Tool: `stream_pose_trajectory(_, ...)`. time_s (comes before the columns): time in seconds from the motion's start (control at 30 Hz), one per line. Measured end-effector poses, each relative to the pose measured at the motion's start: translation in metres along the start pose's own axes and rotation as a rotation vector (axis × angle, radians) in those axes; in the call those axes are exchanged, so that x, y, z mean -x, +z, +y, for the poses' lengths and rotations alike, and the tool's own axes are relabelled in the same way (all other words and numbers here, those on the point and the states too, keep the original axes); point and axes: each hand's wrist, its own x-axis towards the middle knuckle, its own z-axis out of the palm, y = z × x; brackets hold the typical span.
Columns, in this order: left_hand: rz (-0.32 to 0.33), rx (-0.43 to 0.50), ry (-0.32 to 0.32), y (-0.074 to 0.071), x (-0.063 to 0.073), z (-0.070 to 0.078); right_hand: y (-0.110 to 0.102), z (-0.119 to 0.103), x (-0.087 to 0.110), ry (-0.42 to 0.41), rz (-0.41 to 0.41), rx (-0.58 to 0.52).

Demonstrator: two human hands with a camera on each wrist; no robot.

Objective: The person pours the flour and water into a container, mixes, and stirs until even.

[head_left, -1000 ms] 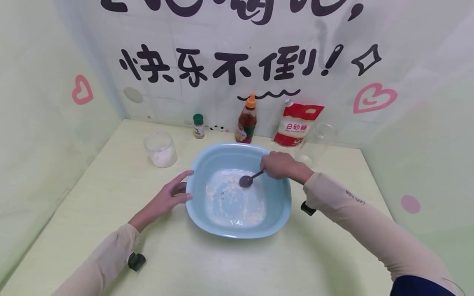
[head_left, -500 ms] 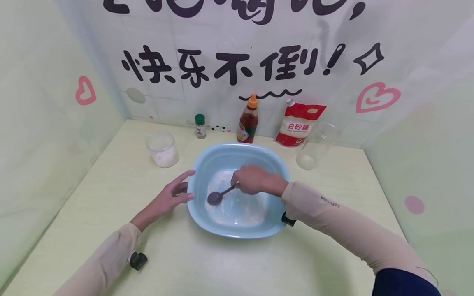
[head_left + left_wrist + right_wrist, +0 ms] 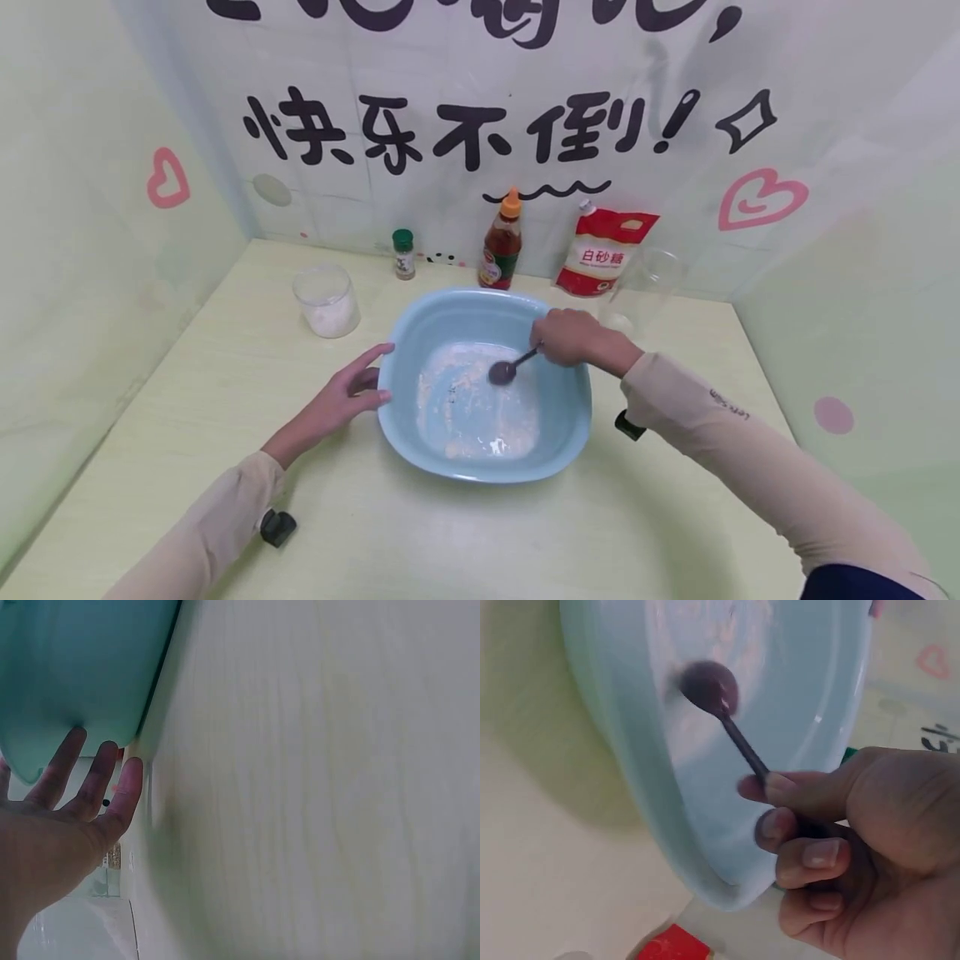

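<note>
A light blue plastic basin (image 3: 411,446) stands on the table with a wet, whitish, lumpy mixture (image 3: 480,408) spread over its bottom. My right hand (image 3: 573,337) grips a dark spoon (image 3: 502,372) by its handle above the basin's right side. The spoon's bowl is down at the mixture. In the right wrist view, thumb and forefinger pinch the handle while the other fingers curl round it. My left hand (image 3: 345,400) steadies the basin's left side, thumb and forefinger tips at the rim. In the left wrist view its fingers (image 3: 97,780) are fairly straight, touching the outer wall.
Behind the basin stand a green-capped shaker (image 3: 403,254), an orange-capped sauce bottle (image 3: 501,250) and a red sugar pouch (image 3: 600,254). A glass jar of white powder (image 3: 330,308) is back left. A clear cup (image 3: 652,279) is partly behind my right hand.
The spoon swept toward the basin's left side half a second ago, then came back up and right to about its earlier place. My left hand and the basin have stayed put.
</note>
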Motion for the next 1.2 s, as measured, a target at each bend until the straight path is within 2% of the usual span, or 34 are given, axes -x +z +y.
stream_pose_trajectory(0.1,-0.001,-0.008,0.003,-0.001,0.0,0.001,0.001,-0.001,-0.013,-0.007,0.081,-0.036)
stream_pose_trajectory(0.3,-0.004,-0.006,0.02,0.0,-0.002,0.0,0.009,-0.031,-0.034,-0.102,0.121,0.01)
stream_pose_trajectory(0.4,-0.005,-0.003,0.017,0.001,-0.002,0.0,0.016,-0.047,-0.033,-0.123,0.087,0.005)
stream_pose_trajectory(0.5,0.0,-0.005,0.01,0.001,-0.001,0.0,0.023,-0.059,-0.025,-0.179,0.012,-0.006)
stream_pose_trajectory(0.67,0.003,-0.015,0.001,0.0,0.0,0.002,0.028,-0.06,-0.004,-0.242,-0.111,0.016)
stream_pose_trajectory(0.83,-0.002,-0.02,-0.014,-0.001,0.001,0.004,0.016,-0.036,0.009,-0.139,-0.168,0.075)
stream_pose_trajectory(0.9,-0.003,-0.018,-0.012,-0.002,0.001,0.004,0.008,-0.024,0.009,-0.082,-0.144,0.09)
stream_pose_trajectory(1.0,-0.003,-0.018,-0.004,-0.003,0.002,0.005,-0.003,-0.011,0.001,-0.032,-0.039,0.082)
stream_pose_trajectory(1.1,-0.006,-0.005,0.005,-0.003,0.001,0.003,-0.006,-0.009,-0.011,-0.033,0.057,0.044)
stream_pose_trajectory(1.2,-0.01,0.009,0.008,-0.001,0.0,0.001,-0.003,-0.019,-0.025,-0.064,0.092,0.028)
